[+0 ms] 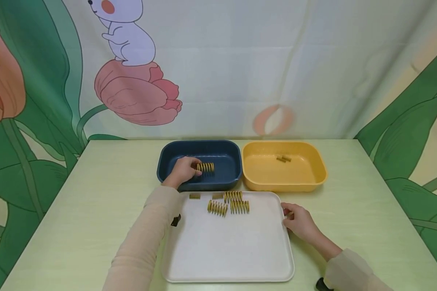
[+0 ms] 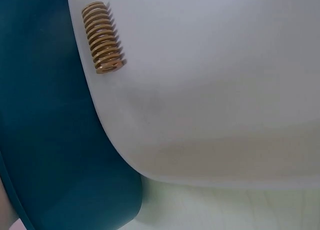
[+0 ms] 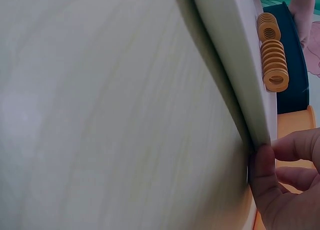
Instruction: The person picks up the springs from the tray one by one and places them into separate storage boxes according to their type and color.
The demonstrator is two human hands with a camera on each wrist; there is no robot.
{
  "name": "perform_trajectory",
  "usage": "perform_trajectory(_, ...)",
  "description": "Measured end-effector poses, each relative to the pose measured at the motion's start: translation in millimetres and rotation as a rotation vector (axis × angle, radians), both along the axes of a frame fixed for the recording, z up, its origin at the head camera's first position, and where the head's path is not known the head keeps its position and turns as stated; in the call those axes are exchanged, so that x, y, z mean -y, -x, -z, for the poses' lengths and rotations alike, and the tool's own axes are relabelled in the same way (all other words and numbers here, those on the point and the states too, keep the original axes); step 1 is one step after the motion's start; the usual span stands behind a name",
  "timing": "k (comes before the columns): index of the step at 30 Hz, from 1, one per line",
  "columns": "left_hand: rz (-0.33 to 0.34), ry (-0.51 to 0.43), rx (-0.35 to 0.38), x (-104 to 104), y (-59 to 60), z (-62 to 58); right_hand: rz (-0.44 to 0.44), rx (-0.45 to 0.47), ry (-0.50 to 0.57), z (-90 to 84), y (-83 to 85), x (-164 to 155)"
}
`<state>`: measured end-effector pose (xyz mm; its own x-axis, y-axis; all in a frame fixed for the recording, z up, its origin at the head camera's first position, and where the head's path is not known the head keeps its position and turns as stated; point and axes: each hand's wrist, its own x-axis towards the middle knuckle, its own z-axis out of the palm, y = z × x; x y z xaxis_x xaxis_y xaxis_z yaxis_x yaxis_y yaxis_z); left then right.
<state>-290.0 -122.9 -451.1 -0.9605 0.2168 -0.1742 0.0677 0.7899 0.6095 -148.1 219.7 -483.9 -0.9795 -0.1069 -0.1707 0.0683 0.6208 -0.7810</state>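
Note:
My left hand [image 1: 184, 169] reaches into the dark blue bin [image 1: 200, 186] and pinches a large yellow coil spring [image 1: 207, 167] by its left end. The spring lies sideways, just above or on the bin floor; which, I cannot tell. At the right side of the white tray [image 1: 229, 250], my right hand [image 1: 301, 223] grips the tray's rim between thumb and fingers. Three large springs [image 1: 240, 207] lie grouped near the tray's far edge, beside two small springs [image 1: 194, 196]. In the left wrist view one small spring [image 2: 102, 38] shows close to the rim, while the left hand is mostly hidden.
A yellow bin [image 1: 284, 187] stands to the right of the blue one, with a few small springs [image 1: 284, 159] inside. Both bins sit behind the tray on a pale green table [image 1: 360, 210]. A printed curtain [image 1: 218, 81] hangs behind.

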Motion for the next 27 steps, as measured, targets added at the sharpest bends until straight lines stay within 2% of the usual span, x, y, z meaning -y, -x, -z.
perform_trajectory(17, -0.034, 0.003, 0.036, 2.8, 3.3, 1.9, 0.000, 0.000, 0.019, -0.4, -0.5, -0.4)
perform_trajectory(27, -0.025, 0.019, 0.057, 3.2, 6.4, 3.7, 0.003, 0.006, 0.022, -1.6, -1.2, -1.1)
